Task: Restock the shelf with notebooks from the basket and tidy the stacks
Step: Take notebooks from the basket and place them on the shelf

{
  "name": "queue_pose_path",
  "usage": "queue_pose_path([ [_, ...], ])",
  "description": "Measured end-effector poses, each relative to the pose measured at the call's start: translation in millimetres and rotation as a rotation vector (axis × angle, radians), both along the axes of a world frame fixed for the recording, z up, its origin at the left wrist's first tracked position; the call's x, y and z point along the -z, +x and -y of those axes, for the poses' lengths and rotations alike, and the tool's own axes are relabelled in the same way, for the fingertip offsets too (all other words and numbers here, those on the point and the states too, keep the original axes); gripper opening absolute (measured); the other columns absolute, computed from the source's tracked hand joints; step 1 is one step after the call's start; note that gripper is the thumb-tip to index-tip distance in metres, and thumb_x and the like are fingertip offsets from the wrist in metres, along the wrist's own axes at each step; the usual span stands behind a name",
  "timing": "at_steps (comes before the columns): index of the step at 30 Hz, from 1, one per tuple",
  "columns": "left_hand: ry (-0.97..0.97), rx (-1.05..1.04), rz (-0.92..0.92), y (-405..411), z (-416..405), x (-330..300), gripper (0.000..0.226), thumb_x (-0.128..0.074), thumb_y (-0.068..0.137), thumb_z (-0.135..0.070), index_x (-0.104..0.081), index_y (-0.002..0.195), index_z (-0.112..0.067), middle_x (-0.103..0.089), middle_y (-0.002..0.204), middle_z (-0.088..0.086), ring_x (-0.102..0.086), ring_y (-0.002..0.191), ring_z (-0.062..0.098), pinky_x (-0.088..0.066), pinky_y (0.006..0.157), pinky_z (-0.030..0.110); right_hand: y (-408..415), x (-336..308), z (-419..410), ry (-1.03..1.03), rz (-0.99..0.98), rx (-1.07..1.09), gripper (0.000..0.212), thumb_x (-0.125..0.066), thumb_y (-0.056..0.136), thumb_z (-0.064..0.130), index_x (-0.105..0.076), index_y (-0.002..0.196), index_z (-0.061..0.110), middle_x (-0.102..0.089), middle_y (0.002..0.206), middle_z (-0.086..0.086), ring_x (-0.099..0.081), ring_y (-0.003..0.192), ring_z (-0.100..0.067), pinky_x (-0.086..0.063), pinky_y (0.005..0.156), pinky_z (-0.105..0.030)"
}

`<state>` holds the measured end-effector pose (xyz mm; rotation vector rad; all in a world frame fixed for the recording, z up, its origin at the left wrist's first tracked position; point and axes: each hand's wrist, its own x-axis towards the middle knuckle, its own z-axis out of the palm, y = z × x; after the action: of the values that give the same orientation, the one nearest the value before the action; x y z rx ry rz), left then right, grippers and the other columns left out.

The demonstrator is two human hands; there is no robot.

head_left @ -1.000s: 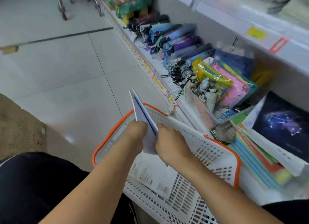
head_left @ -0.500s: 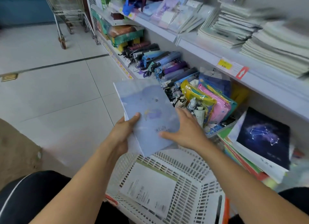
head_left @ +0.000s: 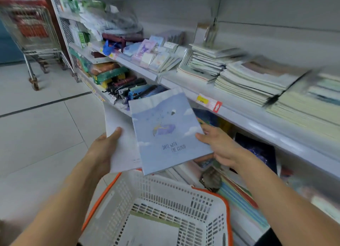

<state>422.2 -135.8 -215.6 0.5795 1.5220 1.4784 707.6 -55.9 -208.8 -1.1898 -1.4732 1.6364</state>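
Holding notebooks above a white basket (head_left: 211,196): right hand (head_left: 219,146) grips a blue notebook (head_left: 165,131) reading "Date with the cloud". Left hand (head_left: 104,150) clasps a white notebook (head_left: 119,146). Shelf (head_left: 257,117) label reads "8.00"; floor (head_left: 36,135) tiled.

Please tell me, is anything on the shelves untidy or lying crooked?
Yes. On the upper white shelf, the tall pale stack of notebooks is fanned out, its edges not aligned. On the lower shelf, the dark constellation-cover notebook lies tilted over slipping coloured folders.
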Motion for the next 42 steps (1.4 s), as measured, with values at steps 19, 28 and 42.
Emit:
queue_pose_path([
  [19, 0.28, 0.495, -1.309, 154, -38, -121, 0.037, -0.046, 0.089, -0.059, -0.064, 0.117, -0.044, -0.068, 0.116, -0.017, -0.056, 0.12, 0.013, -0.033, 0.109, 0.049, 5, -56, 31, 0.043, -0.661, 0.334, 0.033, -0.05, 0.097, 0.001, -0.063, 0.121, 0.019, -0.074, 0.103, -0.009, -0.071, 0.072, -0.019, -0.056, 0.059, -0.031],
  [28, -0.116, 0.382, -0.815, 124, -67, -150, 0.078, -0.079, 0.049, -0.073, -0.063, 0.103, -0.019, -0.066, 0.104, -0.001, -0.065, 0.088, 0.021, -0.055, 0.074, 0.032, 35, -93, 29, 0.106, -0.566, 0.383, 0.029, -0.045, 0.103, 0.012, -0.063, 0.122, 0.025, -0.076, 0.106, 0.0, -0.074, 0.078, -0.017, -0.058, 0.055, -0.035],
  [42, 0.169, 0.659, 0.048, 194, -186, -168, 0.038, -0.063, 0.086, 0.003, -0.053, 0.122, 0.006, -0.06, 0.123, 0.022, -0.066, 0.101, 0.03, -0.06, 0.071, 0.028, 108, -156, -33, 0.127, -0.499, 0.662, 0.024, -0.041, 0.096, -0.014, -0.049, 0.115, -0.001, -0.064, 0.112, -0.013, -0.073, 0.069, -0.023, -0.06, 0.054, -0.032],
])
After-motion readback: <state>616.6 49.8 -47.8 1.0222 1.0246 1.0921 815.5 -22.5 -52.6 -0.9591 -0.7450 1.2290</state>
